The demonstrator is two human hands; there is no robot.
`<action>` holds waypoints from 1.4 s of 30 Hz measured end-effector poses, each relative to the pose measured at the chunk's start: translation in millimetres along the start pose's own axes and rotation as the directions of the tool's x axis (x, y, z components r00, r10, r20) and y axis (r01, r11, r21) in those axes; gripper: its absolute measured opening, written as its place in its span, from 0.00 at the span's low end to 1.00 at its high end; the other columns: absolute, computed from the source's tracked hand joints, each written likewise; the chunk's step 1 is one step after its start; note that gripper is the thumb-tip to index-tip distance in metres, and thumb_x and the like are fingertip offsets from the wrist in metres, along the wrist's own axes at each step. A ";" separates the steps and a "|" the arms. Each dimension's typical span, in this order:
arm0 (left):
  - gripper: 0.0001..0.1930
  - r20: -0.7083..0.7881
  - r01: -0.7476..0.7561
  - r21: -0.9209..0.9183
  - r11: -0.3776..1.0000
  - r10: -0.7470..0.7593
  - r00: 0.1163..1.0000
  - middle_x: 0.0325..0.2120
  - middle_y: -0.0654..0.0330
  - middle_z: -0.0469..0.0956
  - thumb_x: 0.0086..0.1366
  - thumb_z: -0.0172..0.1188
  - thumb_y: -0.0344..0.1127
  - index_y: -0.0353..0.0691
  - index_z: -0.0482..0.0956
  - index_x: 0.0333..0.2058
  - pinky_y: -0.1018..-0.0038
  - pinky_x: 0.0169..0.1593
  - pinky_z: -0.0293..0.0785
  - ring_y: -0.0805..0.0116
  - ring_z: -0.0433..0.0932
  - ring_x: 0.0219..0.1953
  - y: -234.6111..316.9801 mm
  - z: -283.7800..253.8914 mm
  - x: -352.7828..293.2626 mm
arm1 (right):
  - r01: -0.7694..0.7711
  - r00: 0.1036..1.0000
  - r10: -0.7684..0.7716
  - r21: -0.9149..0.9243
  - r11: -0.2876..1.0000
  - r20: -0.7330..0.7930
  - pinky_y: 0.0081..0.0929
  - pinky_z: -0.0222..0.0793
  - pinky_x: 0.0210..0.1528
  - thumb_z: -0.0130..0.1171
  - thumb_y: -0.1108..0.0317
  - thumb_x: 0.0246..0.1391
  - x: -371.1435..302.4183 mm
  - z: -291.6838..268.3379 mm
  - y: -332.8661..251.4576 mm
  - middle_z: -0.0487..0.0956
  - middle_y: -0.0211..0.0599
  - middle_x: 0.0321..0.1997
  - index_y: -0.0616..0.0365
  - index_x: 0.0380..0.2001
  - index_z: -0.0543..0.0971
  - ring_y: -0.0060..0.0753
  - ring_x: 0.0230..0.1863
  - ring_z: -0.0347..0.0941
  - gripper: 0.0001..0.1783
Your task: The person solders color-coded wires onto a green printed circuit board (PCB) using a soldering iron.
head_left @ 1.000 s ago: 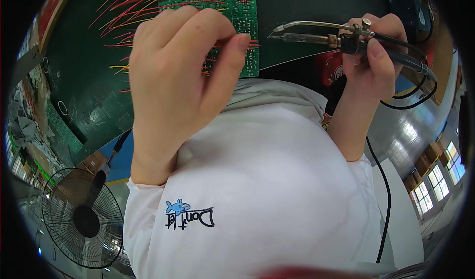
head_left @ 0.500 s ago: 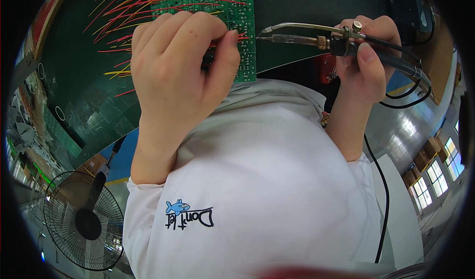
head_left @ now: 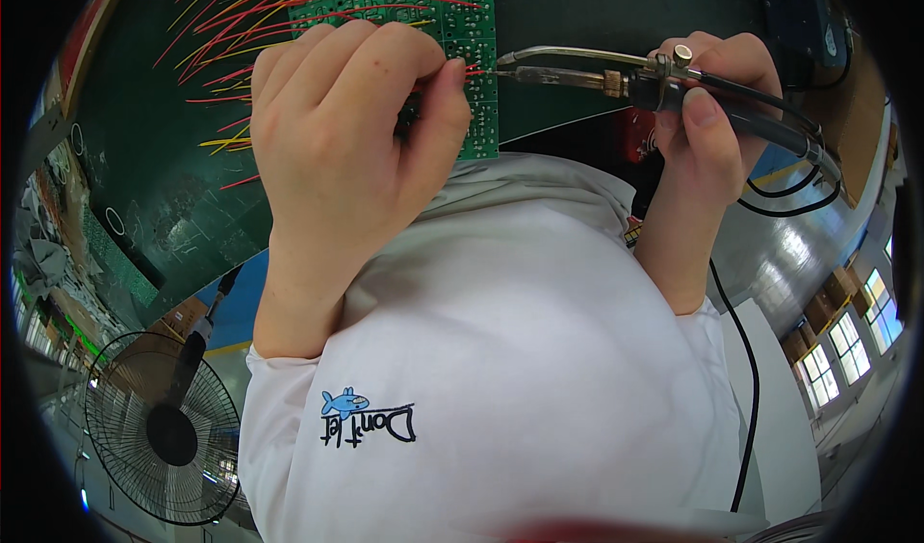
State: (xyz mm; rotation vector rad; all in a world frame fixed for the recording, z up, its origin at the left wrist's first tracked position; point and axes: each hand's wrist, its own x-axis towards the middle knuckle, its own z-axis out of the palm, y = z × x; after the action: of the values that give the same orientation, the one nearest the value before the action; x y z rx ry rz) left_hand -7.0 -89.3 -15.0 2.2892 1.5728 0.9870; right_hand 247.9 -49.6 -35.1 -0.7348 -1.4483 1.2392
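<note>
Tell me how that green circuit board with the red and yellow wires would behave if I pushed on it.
The green circuit board looks thin and flat, so probably stiff and light. Its loose red and yellow wires fan out and would likely flop and snag. Pinched by the left hand, it probably slides easily.

Green circuit board [head_left: 460,23], red-yellow wires; soldering iron [head_left: 616,81] tip touching.

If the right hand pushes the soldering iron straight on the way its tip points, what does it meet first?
The right hand aims the soldering iron leftward. Its tip would probably first meet the green circuit board, right beside the left hand's thumb; depth is unclear.
</note>
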 end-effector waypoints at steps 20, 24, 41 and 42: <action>0.06 0.016 -0.021 0.029 0.999 0.020 1.000 0.19 0.68 0.74 0.57 0.68 0.30 0.42 0.79 0.26 0.75 0.33 0.66 0.73 0.70 0.22 1.7 2.1 5.3 | -0.026 0.995 -0.019 0.457 0.889 0.093 0.24 0.61 0.30 0.49 0.73 0.56 1.3 -21.7 7.5 0.72 0.44 0.30 0.63 0.40 0.70 0.26 0.27 0.64 0.09; 0.05 -0.011 -0.004 0.009 1.000 0.004 1.000 0.21 0.66 0.76 0.59 0.68 0.30 0.40 0.80 0.28 0.76 0.30 0.68 0.72 0.71 0.22 3.9 0.8 4.0 | -0.033 0.996 -0.014 0.491 0.871 0.093 0.25 0.61 0.31 0.48 0.73 0.56 -0.1 -25.6 10.8 0.72 0.44 0.31 0.64 0.41 0.70 0.27 0.28 0.64 0.10; 0.05 -0.265 0.212 -0.122 0.970 -0.238 0.934 0.22 0.66 0.75 0.64 0.66 0.29 0.34 0.81 0.31 0.85 0.26 0.59 0.82 0.66 0.22 12.6 -54.7 -18.3 | -0.038 0.999 0.035 0.373 0.927 0.015 0.25 0.57 0.29 0.52 0.72 0.53 -11.3 -13.1 -2.6 0.71 0.40 0.25 0.62 0.32 0.68 0.24 0.24 0.62 0.06; 0.04 -0.111 0.105 -0.094 0.990 -0.116 0.987 0.20 0.66 0.73 0.62 0.67 0.27 0.35 0.80 0.30 0.83 0.24 0.58 0.82 0.65 0.20 17.0 -49.2 -20.9 | -0.043 0.999 0.037 0.379 0.925 0.022 0.25 0.57 0.29 0.52 0.72 0.53 -13.6 -10.5 -3.9 0.71 0.40 0.25 0.62 0.32 0.68 0.24 0.24 0.62 0.06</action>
State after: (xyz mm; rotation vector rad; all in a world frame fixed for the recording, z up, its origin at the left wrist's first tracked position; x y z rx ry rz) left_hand -29.0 -124.9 22.3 2.0964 1.6461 1.1552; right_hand 262.1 -59.9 -36.5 -0.4924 -1.1583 1.5040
